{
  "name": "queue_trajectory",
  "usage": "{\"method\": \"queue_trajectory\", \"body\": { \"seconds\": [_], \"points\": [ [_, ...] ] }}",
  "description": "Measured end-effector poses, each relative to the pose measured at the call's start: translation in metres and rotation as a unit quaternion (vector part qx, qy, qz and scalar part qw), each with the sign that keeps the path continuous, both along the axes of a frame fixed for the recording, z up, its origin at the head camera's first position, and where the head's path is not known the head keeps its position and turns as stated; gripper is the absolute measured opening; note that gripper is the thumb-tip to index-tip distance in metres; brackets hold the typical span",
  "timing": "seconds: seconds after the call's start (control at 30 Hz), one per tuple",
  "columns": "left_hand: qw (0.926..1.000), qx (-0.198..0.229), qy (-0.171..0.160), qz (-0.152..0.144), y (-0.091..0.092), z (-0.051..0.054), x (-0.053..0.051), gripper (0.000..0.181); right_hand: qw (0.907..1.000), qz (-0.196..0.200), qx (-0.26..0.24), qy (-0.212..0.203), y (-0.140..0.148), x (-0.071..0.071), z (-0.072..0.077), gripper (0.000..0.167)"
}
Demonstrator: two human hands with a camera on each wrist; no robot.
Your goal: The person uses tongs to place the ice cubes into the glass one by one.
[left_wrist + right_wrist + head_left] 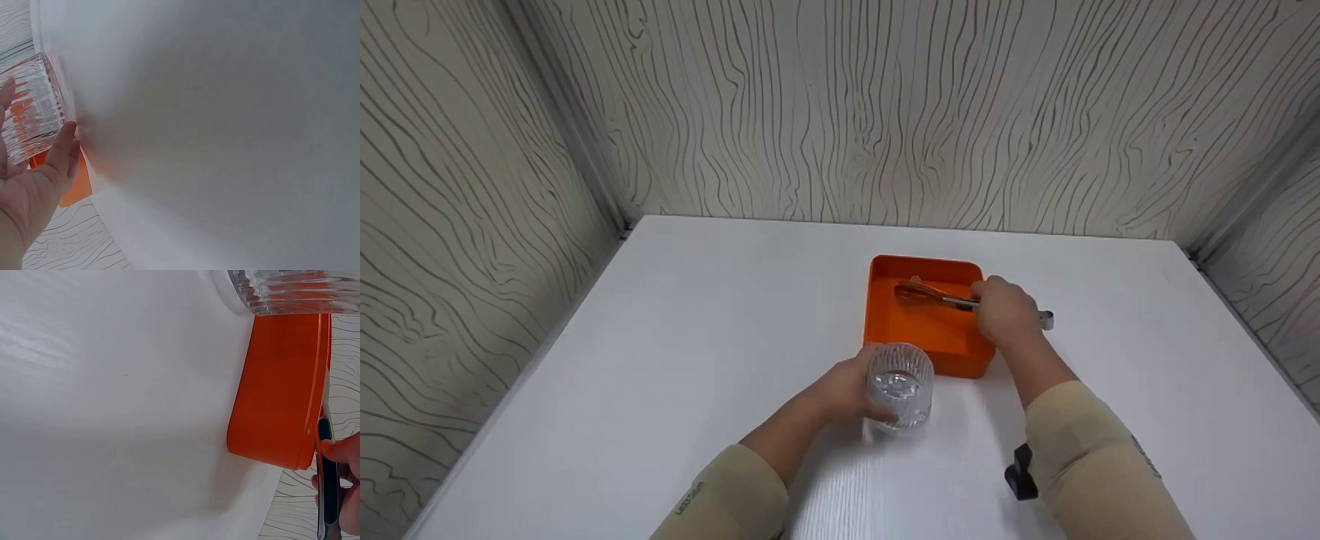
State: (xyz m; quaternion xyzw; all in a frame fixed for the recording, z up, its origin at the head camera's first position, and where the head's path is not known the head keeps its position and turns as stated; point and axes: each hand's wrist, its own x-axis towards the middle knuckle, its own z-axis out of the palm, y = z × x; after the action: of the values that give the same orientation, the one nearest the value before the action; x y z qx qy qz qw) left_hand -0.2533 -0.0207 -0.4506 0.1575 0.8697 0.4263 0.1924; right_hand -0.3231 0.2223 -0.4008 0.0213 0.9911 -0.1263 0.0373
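Note:
My left hand (pixel 846 390) holds a clear ribbed glass (pixel 901 397) around its side, in front of the orange tray's near left corner. In the left wrist view, the fingers of the left hand (pixel 34 185) lie along the glass (pixel 36 107). My right hand (pixel 1006 311) grips metal tongs (pixel 949 299) by the handle, over the right rim of the orange tray (pixel 926 363). The tongs' head lies inside the tray's outline; their other end sticks out past the hand. Dark inlay shows on the tongs' handle (pixel 329 489) in the right wrist view.
Tray, glass and hands are on or over a white table (pixel 720 315). Wood-grain patterned panels (pixel 840 112) stand behind it and at both sides. A black device (pixel 1021 472) sits at the right sleeve's edge.

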Motion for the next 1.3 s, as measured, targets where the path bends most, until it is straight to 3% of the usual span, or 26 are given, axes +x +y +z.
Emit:
{"method": "queue_trajectory", "body": {
  "seconds": [0.17,0.4,0.63,0.77,1.3],
  "points": [
    [1.0,-0.002,-0.001,0.003,0.001,0.0,0.0,0.085,0.9999,0.0,-0.016,-0.003,0.005,0.002,0.009,0.022],
    [0.9999,-0.006,-0.01,0.012,0.002,0.0,0.001,0.086,0.9992,0.021,-0.014,0.03,0.012,0.011,0.027,0.023],
    [0.9998,0.008,0.012,-0.011,0.001,-0.001,0.0,0.085,0.9984,0.035,-0.027,0.034,0.021,0.022,0.043,0.018],
    [1.0,0.007,0.0,-0.002,0.002,0.0,0.001,0.085,0.9976,0.044,-0.038,0.037,0.028,0.028,0.05,0.018],
    [0.9999,-0.003,-0.006,0.01,0.003,0.001,0.001,0.086,0.9907,0.101,-0.059,0.07,0.03,0.069,0.064,0.014]
  ]
}}
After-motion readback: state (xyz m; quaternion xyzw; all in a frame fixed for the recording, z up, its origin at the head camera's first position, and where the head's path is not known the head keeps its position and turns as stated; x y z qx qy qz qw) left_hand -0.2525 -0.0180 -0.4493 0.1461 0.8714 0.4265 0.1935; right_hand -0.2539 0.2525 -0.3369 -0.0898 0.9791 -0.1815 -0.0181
